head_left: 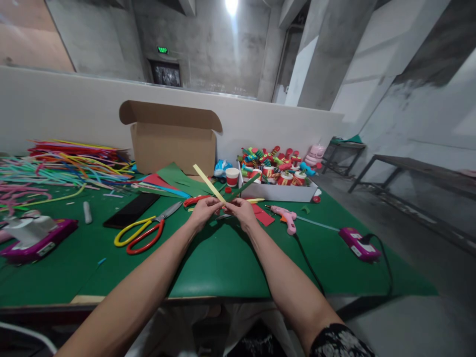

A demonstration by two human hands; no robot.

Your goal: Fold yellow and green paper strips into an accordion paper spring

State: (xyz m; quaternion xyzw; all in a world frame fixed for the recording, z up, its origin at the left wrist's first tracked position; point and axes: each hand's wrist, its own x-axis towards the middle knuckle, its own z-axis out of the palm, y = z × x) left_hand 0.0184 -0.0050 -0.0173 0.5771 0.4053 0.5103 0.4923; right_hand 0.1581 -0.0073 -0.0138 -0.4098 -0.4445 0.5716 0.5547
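Note:
My left hand and my right hand meet over the middle of the green table, fingers pinched close together. Between them a yellow paper strip and a green paper strip cross in a V, both slanting up and away. The yellow one runs down to the fingertips of my left hand, the green one to those of my right. Where the strips join is partly hidden by my fingers. Left of my hands lie scissors with one yellow and one red handle. A pink glue gun rests to the right.
A white box of colourful cup figures and an open cardboard box stand at the back. Pipe cleaners pile up at left, near a black phone. Purple power strips with cords lie on both sides.

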